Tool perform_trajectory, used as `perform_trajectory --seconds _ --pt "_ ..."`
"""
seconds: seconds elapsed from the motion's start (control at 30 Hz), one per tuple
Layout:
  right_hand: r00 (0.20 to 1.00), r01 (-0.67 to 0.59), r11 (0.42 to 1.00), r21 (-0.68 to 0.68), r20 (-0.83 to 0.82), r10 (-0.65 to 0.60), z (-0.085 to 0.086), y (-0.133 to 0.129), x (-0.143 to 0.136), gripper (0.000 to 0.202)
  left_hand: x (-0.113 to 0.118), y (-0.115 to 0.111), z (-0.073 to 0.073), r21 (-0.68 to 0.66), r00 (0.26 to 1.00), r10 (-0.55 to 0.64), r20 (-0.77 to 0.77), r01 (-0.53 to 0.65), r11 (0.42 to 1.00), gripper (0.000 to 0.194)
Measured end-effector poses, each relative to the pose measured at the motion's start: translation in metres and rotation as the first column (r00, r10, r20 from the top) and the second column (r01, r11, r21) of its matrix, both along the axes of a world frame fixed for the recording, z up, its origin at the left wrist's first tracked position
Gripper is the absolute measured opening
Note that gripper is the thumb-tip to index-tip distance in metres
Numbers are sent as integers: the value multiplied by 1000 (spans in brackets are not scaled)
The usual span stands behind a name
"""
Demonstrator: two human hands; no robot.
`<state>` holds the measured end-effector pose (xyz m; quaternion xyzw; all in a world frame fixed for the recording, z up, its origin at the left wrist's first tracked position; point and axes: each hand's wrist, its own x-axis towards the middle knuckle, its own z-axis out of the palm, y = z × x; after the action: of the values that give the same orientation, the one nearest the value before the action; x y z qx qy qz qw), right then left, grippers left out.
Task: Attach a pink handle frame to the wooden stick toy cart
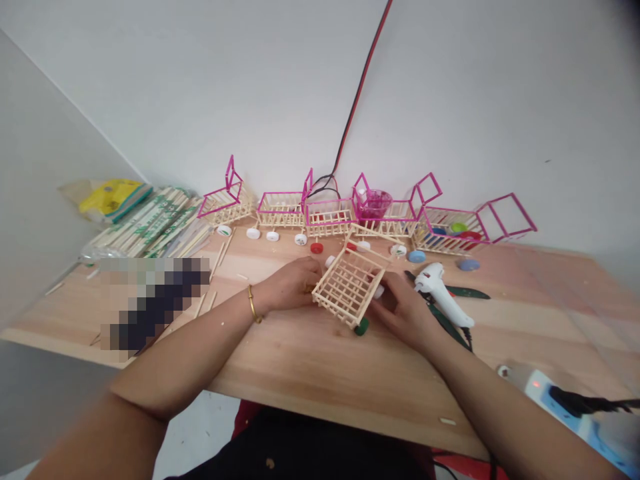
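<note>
Wooden table [300, 360], pale wall [200, 87] — stick cart [349, 285]

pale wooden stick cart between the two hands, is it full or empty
Empty: inside the pale wooden-stick cart between the left hand and right hand, only its own bars show.

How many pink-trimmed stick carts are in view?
5, lined up along the wall: left-end cart, second cart, middle cart, fourth cart, right-end cart. The held cart shows no pink trim.

Cart [346, 285] before row of carts [330, 229], sticks [150, 220] left; glue gun [447, 297] right
</note>
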<state>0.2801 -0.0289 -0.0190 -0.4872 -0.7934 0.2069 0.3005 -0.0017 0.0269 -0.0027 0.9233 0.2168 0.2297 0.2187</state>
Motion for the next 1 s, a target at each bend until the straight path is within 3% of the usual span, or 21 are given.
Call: perform_trajectory --seconds 0.4,1.0 --pt "1000 22 999 30 -11 -22 -1 2 0 52 3 0 5 -39 999 27 26 -26 999 16" --pt "998 10 999 37 -63 -8 -5 2 1 47 -1 0 2 3 991 123 45 -123 992 11"
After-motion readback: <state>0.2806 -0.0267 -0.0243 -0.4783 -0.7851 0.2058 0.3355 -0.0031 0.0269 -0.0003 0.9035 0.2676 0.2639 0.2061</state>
